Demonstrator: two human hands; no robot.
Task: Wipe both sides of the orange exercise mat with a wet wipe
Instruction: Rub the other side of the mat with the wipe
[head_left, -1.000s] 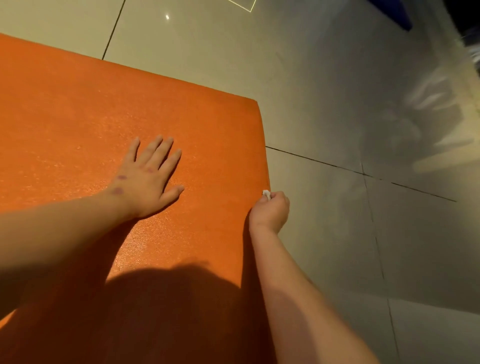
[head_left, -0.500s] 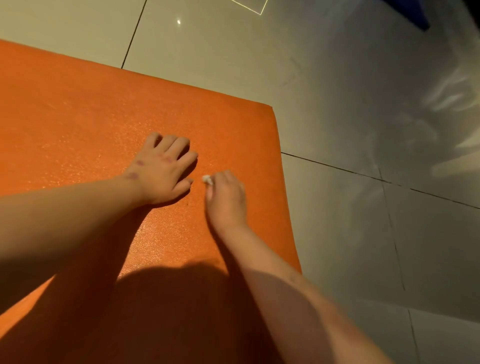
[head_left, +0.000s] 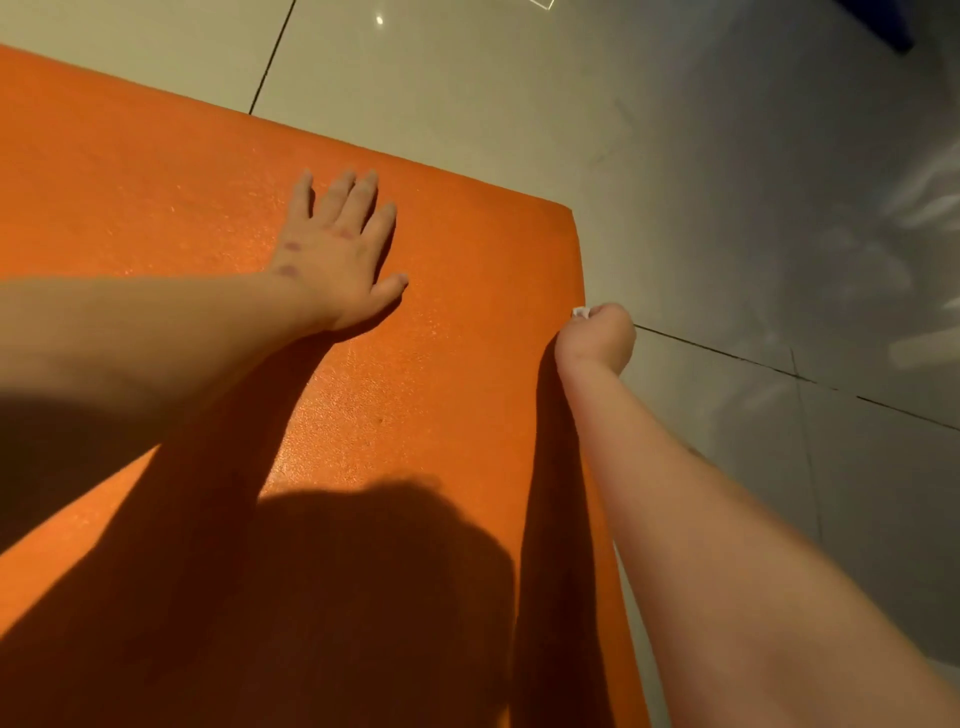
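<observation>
The orange exercise mat lies flat on the tiled floor and fills the left and middle of the view. My left hand rests palm down on it with straight, spread fingers, a short way in from the far right corner. My right hand is curled into a fist at the mat's right edge. It grips a small white wet wipe, of which only a corner shows at the top of the fist.
Glossy grey floor tiles with dark grout lines surround the mat on the far and right sides. A dark blue object sits at the top right corner. My shadow covers the near part of the mat.
My right hand with the wipe has slid from beside my left hand out to the mat's right edge. My left hand's fingers have straightened and spread flat again.
</observation>
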